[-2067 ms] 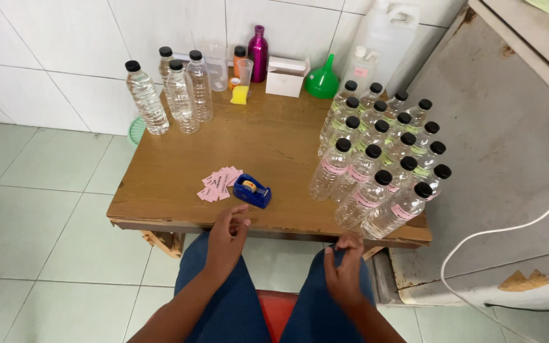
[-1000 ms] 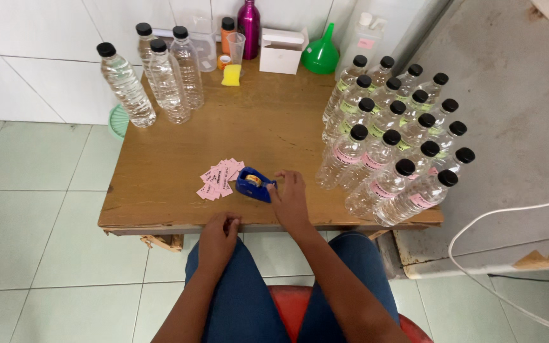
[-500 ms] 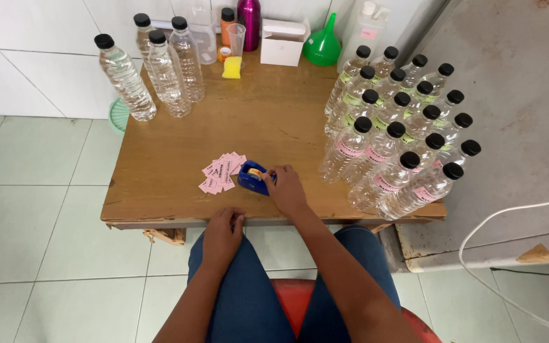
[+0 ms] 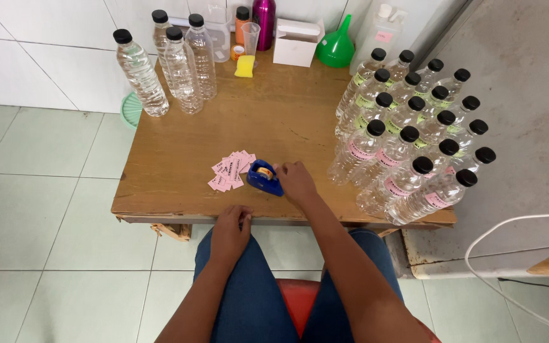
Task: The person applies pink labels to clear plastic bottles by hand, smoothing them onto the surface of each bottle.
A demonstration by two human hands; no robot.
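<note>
A small blue tape dispenser [image 4: 264,178] sits near the front edge of a brown wooden table [image 4: 179,159]. My right hand [image 4: 296,181] rests against its right end, fingers curled onto it. A loose pile of pink paper labels [image 4: 230,170] lies just left of the dispenser. My left hand [image 4: 230,230] is curled at the table's front edge above my knee and holds nothing that I can see.
Several capped clear bottles with pink or green labels [image 4: 414,143] crowd the table's right side. Three unlabelled bottles [image 4: 166,63] stand at the back left. A green funnel [image 4: 338,47], white box [image 4: 298,43], magenta bottle [image 4: 264,22] and yellow sponge [image 4: 245,65] line the back.
My right hand left my lap, reached onto the table and settled on the tape dispenser. My left hand stayed at the table edge.
</note>
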